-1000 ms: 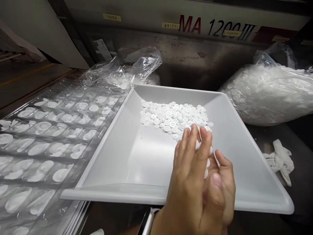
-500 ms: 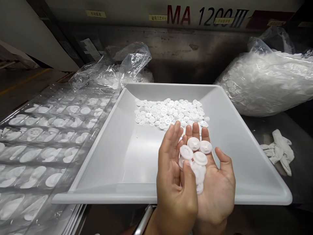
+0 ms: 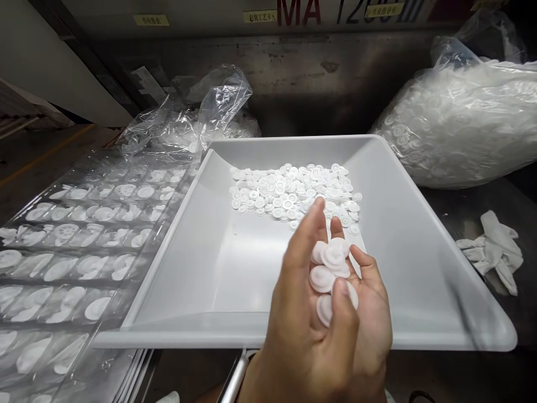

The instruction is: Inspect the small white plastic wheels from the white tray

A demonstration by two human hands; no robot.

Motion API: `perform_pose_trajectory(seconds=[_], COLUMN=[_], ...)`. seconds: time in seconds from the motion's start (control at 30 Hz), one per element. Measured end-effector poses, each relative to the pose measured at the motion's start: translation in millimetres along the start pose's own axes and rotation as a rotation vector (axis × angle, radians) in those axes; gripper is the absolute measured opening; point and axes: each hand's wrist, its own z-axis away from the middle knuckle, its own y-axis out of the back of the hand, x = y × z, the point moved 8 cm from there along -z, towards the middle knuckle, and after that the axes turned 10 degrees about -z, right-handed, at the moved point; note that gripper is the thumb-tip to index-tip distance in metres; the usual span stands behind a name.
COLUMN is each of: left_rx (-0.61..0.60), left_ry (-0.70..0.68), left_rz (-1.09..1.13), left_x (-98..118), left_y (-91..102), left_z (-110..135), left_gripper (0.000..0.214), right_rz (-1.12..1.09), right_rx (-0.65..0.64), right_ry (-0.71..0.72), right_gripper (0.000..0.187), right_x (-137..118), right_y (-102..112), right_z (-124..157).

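Several small white plastic gears (image 3: 322,278) lie in a loose heap between my two cupped hands, over the front half of a pale grey tray (image 3: 201,240). My right hand (image 3: 373,319) is palm up beneath them, its fingers curled and its thumb at the right side. From the left, my left hand (image 3: 302,324) closes around the heap, with its thumb pressing on the lower gears. Some of its fingers are hidden. Farther back in the tray, a pile of similar gears (image 3: 272,187) is spread against the far side.
At left, stacked clear blister trays (image 3: 59,249) hold white pieces in pockets. Behind them sits a crumpled clear bag (image 3: 222,101). A full plastic bag of white parts (image 3: 474,129) stands at back right, with a white glove (image 3: 495,249) on the dark surface below.
My hands have drawn closer together, and the left has turned further over the gears. The gears have shifted and tumbled in my palms. The view has tilted slightly downward.
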Motion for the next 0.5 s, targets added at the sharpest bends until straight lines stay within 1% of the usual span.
perform_pose_trajectory(seconds=[0.07,0.13,0.17,0.23,0.3,0.37,0.43,0.5], left_rx=[0.106,0.161,0.175,0.173,0.160,0.152,0.135,0.119], left_ry=[0.066,0.161,0.235,0.452,0.693,0.876,0.965,1.003], left_rz=[0.170,0.334,0.429,0.615,0.744,0.807,0.863,0.942], left_x=[-6.6,-17.7,-25.2,-42.5,-56.0,-62.3,-62.1,-59.2], left_y=[8.7,12.7,12.5,5.8,-4.6,-13.5,-21.6,-29.9], left_z=[2.5,5.1,6.4,11.0,18.3,24.8,26.9,26.2], left_gripper=[0.060,0.054,0.052,0.047,0.043,0.042,0.039,0.037], right_rz=[-0.116,-0.243,-0.294,-0.330,-0.315,-0.255,-0.132,0.023], right_rx=[0.020,0.046,0.060,0.083,0.084,0.060,0.031,0.017], right_ry=[-0.095,-0.156,-0.166,-0.147,-0.106,-0.062,0.004,0.117], right_gripper=[0.036,0.035,0.034,0.032,0.027,0.019,0.014,0.016], right_x=[6.4,10.8,11.8,11.0,8.8,6.2,1.6,-7.9], right_y=[-0.5,-0.8,-0.5,1.0,0.6,-2.8,-7.5,-11.0], right_z=[-0.2,-0.3,-0.4,-0.3,0.5,1.8,3.2,4.7])
